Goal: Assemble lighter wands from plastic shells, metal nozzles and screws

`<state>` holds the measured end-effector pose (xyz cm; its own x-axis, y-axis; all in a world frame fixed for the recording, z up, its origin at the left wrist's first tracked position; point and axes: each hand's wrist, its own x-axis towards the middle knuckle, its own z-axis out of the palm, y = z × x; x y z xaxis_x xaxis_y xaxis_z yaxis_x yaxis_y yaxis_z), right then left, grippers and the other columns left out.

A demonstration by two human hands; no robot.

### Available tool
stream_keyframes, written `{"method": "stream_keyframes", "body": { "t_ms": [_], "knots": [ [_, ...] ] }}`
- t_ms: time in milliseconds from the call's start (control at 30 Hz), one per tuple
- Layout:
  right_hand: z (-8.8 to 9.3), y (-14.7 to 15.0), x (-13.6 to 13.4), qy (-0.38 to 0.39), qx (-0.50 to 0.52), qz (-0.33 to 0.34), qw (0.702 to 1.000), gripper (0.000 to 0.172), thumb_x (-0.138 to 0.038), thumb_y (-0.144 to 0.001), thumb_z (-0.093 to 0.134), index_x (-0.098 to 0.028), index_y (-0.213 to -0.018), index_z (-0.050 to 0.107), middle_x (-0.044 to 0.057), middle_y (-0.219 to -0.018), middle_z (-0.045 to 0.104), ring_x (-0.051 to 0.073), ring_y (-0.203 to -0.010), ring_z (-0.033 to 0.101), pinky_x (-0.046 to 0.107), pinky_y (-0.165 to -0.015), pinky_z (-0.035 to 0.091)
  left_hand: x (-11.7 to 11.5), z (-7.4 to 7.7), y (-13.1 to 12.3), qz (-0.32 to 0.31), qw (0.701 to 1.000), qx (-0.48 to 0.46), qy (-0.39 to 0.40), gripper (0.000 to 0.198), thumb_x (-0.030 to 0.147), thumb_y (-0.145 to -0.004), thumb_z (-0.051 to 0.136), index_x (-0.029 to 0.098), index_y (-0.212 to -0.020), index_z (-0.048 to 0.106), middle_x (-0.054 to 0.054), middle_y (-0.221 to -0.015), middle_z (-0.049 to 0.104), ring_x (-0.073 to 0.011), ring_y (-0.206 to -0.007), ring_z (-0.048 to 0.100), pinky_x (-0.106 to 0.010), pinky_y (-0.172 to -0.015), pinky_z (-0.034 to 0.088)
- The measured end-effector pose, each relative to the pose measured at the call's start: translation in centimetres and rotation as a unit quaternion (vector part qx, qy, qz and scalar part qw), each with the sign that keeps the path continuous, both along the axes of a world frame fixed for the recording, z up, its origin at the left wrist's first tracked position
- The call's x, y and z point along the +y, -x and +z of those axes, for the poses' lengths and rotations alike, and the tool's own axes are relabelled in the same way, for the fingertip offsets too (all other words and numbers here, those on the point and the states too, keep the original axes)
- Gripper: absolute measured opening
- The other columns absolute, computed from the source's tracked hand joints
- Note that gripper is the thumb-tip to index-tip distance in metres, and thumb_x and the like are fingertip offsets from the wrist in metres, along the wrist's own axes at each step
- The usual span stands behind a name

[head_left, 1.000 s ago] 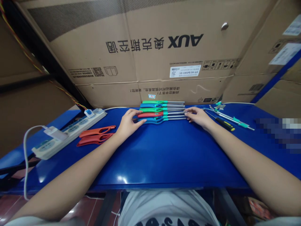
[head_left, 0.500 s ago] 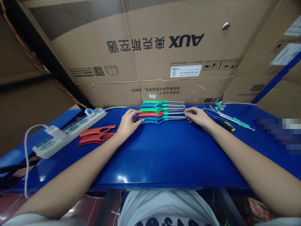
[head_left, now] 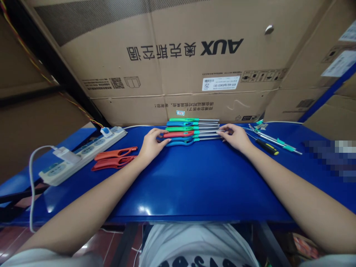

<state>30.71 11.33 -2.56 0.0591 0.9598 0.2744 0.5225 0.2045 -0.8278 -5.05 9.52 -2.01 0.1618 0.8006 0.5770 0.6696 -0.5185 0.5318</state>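
Several long-nosed lighters with green, blue and red handles and metal tubes lie side by side in a row on the blue table [head_left: 178, 178]. The nearest is a blue lighter [head_left: 180, 142], with a red lighter [head_left: 178, 135] just behind it. My left hand [head_left: 152, 144] is closed at the handle ends of these two, thumb against the blue one and fingers by the red one. At the tube ends on the right, my right hand [head_left: 236, 138] pinches the nearest tips between thumb and fingers. Its fingertips partly hide the tips.
Two loose orange-red handle shells [head_left: 115, 158] lie left of my left arm, beside a white power strip [head_left: 86, 152] with plugs. A black-and-yellow screwdriver [head_left: 267, 147] and loose metal tubes [head_left: 275, 139] lie on the right. A large cardboard sheet [head_left: 172, 78] stands behind the row.
My right thumb has moved slightly up and left against the tube tips, and its fingers sit closer together. The left hand and the row look almost the same.
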Motion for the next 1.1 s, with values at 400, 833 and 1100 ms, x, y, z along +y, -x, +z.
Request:
{"method": "stream_keyframes", "body": {
  "t_ms": [400,833,1100],
  "knots": [
    [0.25,0.01,-0.43,-0.061,-0.159,0.042,0.984,0.029,-0.03,-0.076,0.077,-0.02,-0.103,0.069,0.007,-0.097,0.067,0.017,-0.069,0.06,0.037,-0.08,0.054,-0.4,-0.19,-0.05,-0.014,0.998,0.054,0.024,0.056,0.038,-0.074,0.084,0.021,-0.123,0.064,-0.007,-0.113,0.061,-0.0205,-0.09,0.065,-0.037,-0.082,0.059],
    [0.21,-0.1,-0.22,-0.064,-0.183,0.025,0.981,0.018,-0.023,-0.078,0.075,-0.019,-0.095,0.068,0.008,-0.102,0.067,0.014,-0.062,0.06,0.037,-0.077,0.055,0.0,-0.45,0.13,-0.008,0.999,0.031,0.024,0.048,0.027,-0.075,0.082,0.02,-0.119,0.064,-0.007,-0.113,0.062,-0.0162,-0.079,0.065,-0.035,-0.078,0.059],
    [0.37,-0.2,-0.56,-0.08,-0.203,0.06,0.974,0.032,-0.032,-0.073,0.082,-0.018,-0.098,0.068,0.008,-0.104,0.064,0.017,-0.067,0.063,0.039,-0.081,0.056,-0.2,-0.4,-0.06,-0.007,0.999,0.027,0.02,0.044,0.033,-0.078,0.079,0.019,-0.117,0.065,-0.007,-0.11,0.064,-0.0166,-0.077,0.066,-0.034,-0.075,0.059]
  ]
}}
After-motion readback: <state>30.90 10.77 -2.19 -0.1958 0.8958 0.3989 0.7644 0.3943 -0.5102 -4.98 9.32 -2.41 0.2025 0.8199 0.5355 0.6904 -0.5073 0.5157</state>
